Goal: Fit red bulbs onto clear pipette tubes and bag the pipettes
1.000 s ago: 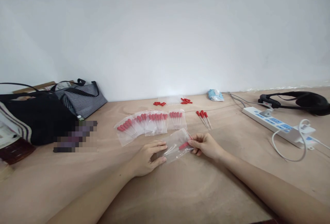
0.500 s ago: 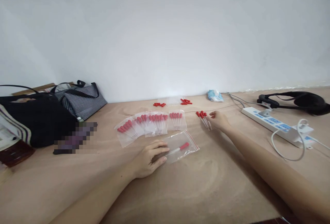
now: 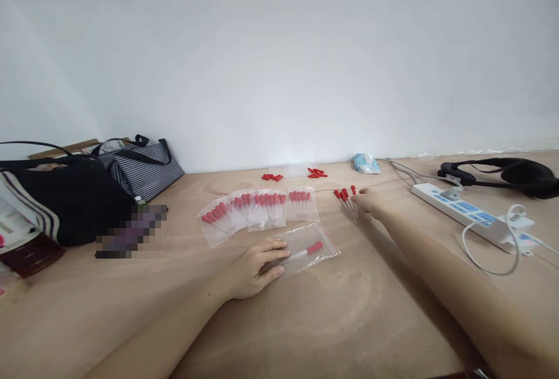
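A clear zip bag (image 3: 301, 233) with a red-edged opening lies in front of me, tilted. In it is a dropper (image 3: 313, 247) with a red bulb and clear stem. My left hand (image 3: 257, 265) rests at the bag's near left end, thumb and fingers apart, touching the plastic. Farther right, my right hand (image 3: 371, 203) pinches a dropper (image 3: 353, 190), its red bulb standing above the fingertips and its stem partly hidden. Just left of those fingers, several loose droppers (image 3: 345, 194) lie fanned on the table.
Filled bags of red-bulbed droppers (image 3: 266, 199) overlap in a row beyond my left hand. By the wall lie loose red bulbs (image 3: 273, 177) and clear stems (image 3: 296, 173). A power strip (image 3: 463, 207), cables and black headset (image 3: 498, 175) are right; bags (image 3: 87, 204) stand left.
My right hand has closed on one dropper and shifted it slightly away from the other loose ones. The left hand stays on the zip bag. The view has shifted slightly.
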`<state>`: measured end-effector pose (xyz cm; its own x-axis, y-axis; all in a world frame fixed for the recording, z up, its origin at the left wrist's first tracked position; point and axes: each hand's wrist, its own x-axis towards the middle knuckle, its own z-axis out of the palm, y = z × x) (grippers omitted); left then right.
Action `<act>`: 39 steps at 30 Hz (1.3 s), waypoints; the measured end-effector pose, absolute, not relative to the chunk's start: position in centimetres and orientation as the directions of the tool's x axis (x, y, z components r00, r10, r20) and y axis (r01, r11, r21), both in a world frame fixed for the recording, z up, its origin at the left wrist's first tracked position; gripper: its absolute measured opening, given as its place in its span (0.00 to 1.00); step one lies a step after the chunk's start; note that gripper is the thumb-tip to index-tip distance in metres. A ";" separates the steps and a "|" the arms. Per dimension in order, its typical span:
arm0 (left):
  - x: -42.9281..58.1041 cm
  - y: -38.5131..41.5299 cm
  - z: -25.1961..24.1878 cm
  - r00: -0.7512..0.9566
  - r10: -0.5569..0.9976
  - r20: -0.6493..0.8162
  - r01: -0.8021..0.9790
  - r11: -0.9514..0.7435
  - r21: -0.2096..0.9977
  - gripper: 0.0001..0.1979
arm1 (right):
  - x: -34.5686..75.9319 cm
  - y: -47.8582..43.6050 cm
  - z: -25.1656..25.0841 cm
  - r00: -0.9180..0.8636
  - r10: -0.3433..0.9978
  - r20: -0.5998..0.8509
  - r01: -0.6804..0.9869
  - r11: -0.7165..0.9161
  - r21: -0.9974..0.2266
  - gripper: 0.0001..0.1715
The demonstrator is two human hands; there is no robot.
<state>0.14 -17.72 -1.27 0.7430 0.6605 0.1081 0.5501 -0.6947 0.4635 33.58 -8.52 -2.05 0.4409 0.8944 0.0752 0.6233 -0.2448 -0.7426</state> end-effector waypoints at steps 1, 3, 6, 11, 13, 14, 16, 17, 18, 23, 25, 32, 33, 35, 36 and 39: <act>0.1 -17.7 -1.3 0.742 0.661 0.110 0.550 -0.694 0.464 0.17 | 33.3 -9.1 -2.1 0.450 0.888 0.090 0.602 -0.227 -0.765 0.22; 0.2 -17.7 -1.2 0.742 0.661 0.110 0.551 -0.695 0.462 0.17 | 32.4 -10.6 -2.3 0.453 0.884 0.119 0.523 -0.155 -0.838 0.28; 0.1 -17.7 -1.2 0.747 0.655 0.111 0.546 -0.701 0.459 0.17 | 30.4 -13.3 -3.4 0.350 0.919 0.184 0.248 0.099 -0.964 0.35; 0.0 -17.5 -1.6 0.752 0.649 0.115 0.538 -0.705 0.462 0.17 | 28.2 -15.8 -5.1 0.232 0.951 0.203 0.005 0.207 -0.978 0.37; -0.1 -17.5 -1.7 0.750 0.651 0.120 0.538 -0.705 0.463 0.17 | 28.0 -15.9 -5.2 0.245 0.947 0.208 -0.027 0.221 -0.975 0.37; -0.1 -17.5 -1.7 0.750 0.650 0.120 0.537 -0.705 0.463 0.17 | 28.0 -15.8 -5.2 0.254 0.945 0.206 -0.040 0.223 -0.974 0.36; -0.1 -17.5 -1.7 0.750 0.651 0.118 0.539 -0.704 0.462 0.17 | 27.9 -15.8 -4.9 0.253 0.949 0.190 -0.077 0.216 -0.973 0.33; 0.0 -17.5 -1.6 0.749 0.652 0.114 0.542 -0.703 0.461 0.18 | 27.9 -15.8 -4.8 0.243 0.953 0.178 -0.098 0.207 -0.973 0.32; 0.0 -17.5 -1.6 0.748 0.654 0.110 0.545 -0.700 0.461 0.18 | 27.9 -15.8 -4.7 0.230 0.959 0.165 -0.116 0.196 -0.974 0.31; 0.2 -17.5 -1.5 0.745 0.657 0.116 0.546 -0.701 0.459 0.18 | 27.7 -15.9 -4.6 0.164 0.980 0.116 -0.128 0.138 -0.982 0.28; 0.2 -17.5 -1.4 0.747 0.652 0.128 0.538 -0.706 0.460 0.19 | 27.8 -15.9 -4.9 0.105 0.986 0.128 -0.069 0.136 -0.988 0.25; 0.3 -17.5 -1.4 0.739 0.660 0.135 0.537 -0.698 0.474 0.20 | 28.2 -16.4 -4.4 -0.294 0.916 0.272 0.400 0.376 -0.835 0.09; 0.3 -17.5 -1.5 0.738 0.660 0.139 0.535 -0.698 0.476 0.20 | 28.1 -16.6 -4.0 -0.359 0.888 0.286 0.447 0.433 -0.783 0.10; 0.2 -17.5 -1.5 0.740 0.657 0.148 0.526 -0.701 0.482 0.20 | 27.8 -16.9 -3.2 -0.476 0.832 0.285 0.510 0.525 -0.682 0.14; 0.2 -17.5 -1.6 0.740 0.655 0.149 0.523 -0.701 0.485 0.19 | 27.8 -16.9 -2.8 -0.510 0.815 0.275 0.531 0.550 -0.644 0.15; 0.1 -17.5 -1.6 0.743 0.656 0.136 0.528 -0.698 0.484 0.19 | 29.3 -16.3 -1.6 -0.385 0.889 0.249 0.678 0.455 -0.577 0.18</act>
